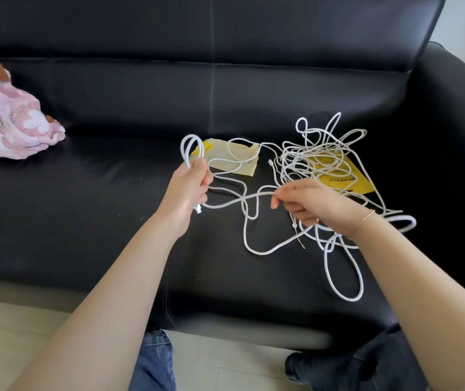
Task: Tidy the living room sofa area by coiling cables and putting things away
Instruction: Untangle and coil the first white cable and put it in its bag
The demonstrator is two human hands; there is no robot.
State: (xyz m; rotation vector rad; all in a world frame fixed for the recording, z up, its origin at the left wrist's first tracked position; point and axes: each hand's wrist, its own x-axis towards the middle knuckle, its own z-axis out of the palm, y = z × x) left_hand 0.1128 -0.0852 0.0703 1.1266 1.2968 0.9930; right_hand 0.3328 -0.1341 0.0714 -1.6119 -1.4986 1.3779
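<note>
Two hands working one white cable (227, 204) over a black leather sofa (112, 193). Left hand (189, 187) has its fingers curled round a small coil of it, loops sticking up above the fist and a plug end poking out below. Right hand (307, 203) pinches the same cable further along, so a slack stretch runs between them. Rest of it is a loose tangle (321, 153) spread on the seat cushion to the right, partly lying on a yellow packet (347, 179), with one long loop (344, 272) near the front edge. Pale yellow pouch (242, 162) sits just behind the left hand, under some strands. Pink blanket (8, 122) is bunched up far left on the seat.
</note>
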